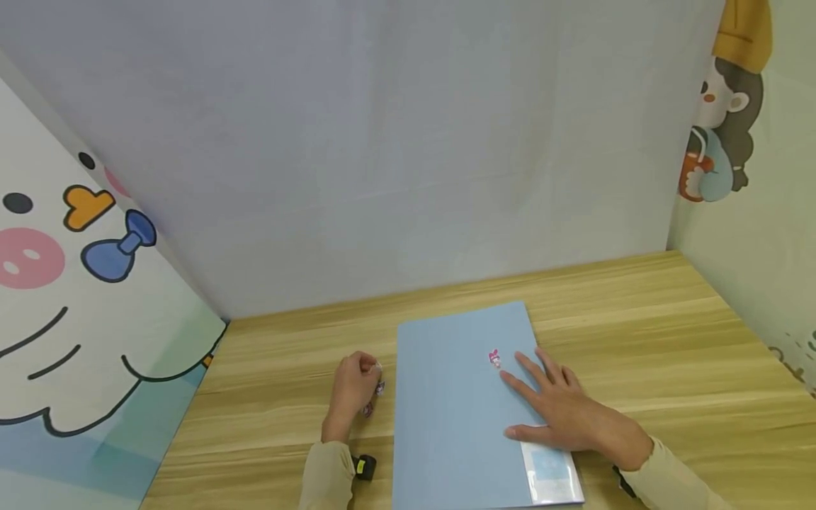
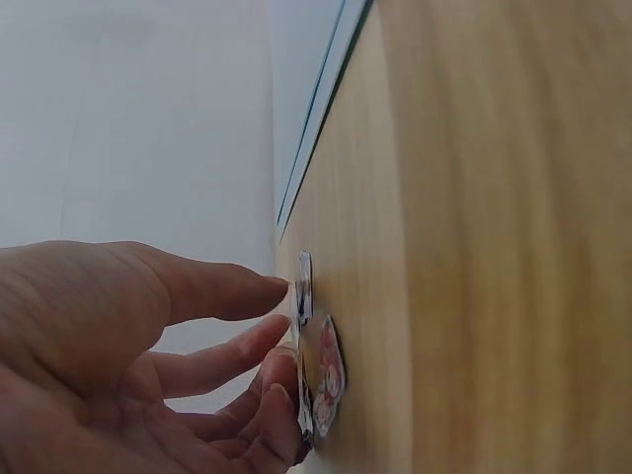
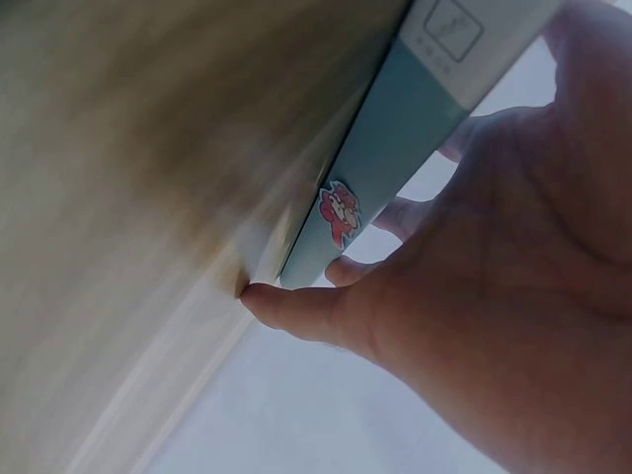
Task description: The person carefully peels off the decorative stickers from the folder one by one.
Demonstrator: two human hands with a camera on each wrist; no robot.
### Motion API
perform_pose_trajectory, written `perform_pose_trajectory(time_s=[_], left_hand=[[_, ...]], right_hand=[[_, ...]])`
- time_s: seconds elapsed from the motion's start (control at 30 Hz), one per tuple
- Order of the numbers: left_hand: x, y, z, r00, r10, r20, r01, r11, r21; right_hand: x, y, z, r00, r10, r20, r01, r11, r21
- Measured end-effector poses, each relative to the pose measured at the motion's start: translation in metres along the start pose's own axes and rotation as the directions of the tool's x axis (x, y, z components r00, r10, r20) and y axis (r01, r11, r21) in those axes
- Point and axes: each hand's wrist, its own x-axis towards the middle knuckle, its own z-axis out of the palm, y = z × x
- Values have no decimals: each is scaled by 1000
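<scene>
Blue folder (image 1: 452, 411) is lying flat on the wooden table (image 1: 268, 382), with a pink sticker (image 1: 495, 359) sitting on its upper right part. The right hand (image 1: 564, 414) is spreading wide over the folder's right edge, fingers pretty much straight and not gripping anything, one fingertip resting just beside that sticker. The left hand (image 1: 355, 384) is bending its fingers at some loose stickers (image 1: 380, 388) near the folder's left edge; honestly can't tell if it's pinching one.
</scene>
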Motion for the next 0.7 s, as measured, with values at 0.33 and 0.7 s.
perform_pose_trajectory(time_s=[0.33, 0.7], left_hand=[[0, 18, 8, 998, 53, -34, -52, 998, 25], [-6, 44, 25, 992, 125, -4, -125, 992, -32]], right_hand=[[-2, 2, -2, 1000, 4, 9, -4, 1000, 7], [-3, 1, -4, 1000, 6, 11, -6, 1000, 13]])
